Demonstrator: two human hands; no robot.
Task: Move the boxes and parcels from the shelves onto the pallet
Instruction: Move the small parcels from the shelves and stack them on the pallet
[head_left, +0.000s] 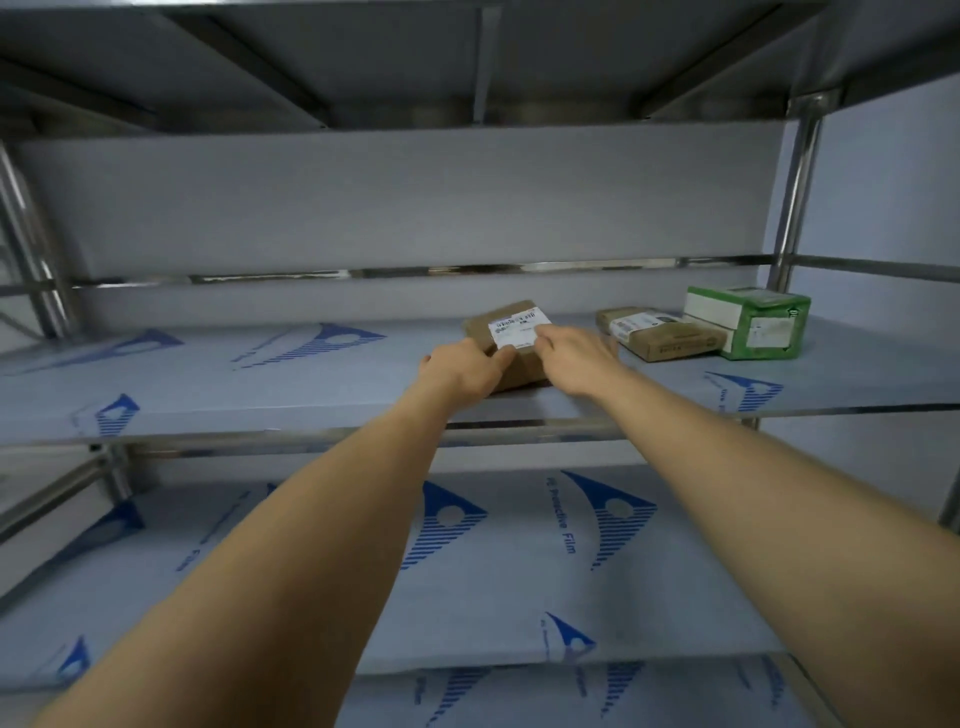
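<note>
A small brown cardboard box (511, 338) with a white shipping label lies on the middle shelf (260, 384). My left hand (465, 370) grips its near left corner, thumb on top. My right hand (574, 358) reaches over its right side, fingers stretched onto the label edge. Further right on the same shelf lie a flat brown box (660, 335) with a label and, touching it, a green and white box (748, 322). The pallet is out of sight.
The metal shelving has a lower shelf (519, 561) covered in blue-printed protective film, and an upper shelf (415, 62) overhead. Steel uprights stand at the left (31, 260) and right (797, 197). A grey wall is behind.
</note>
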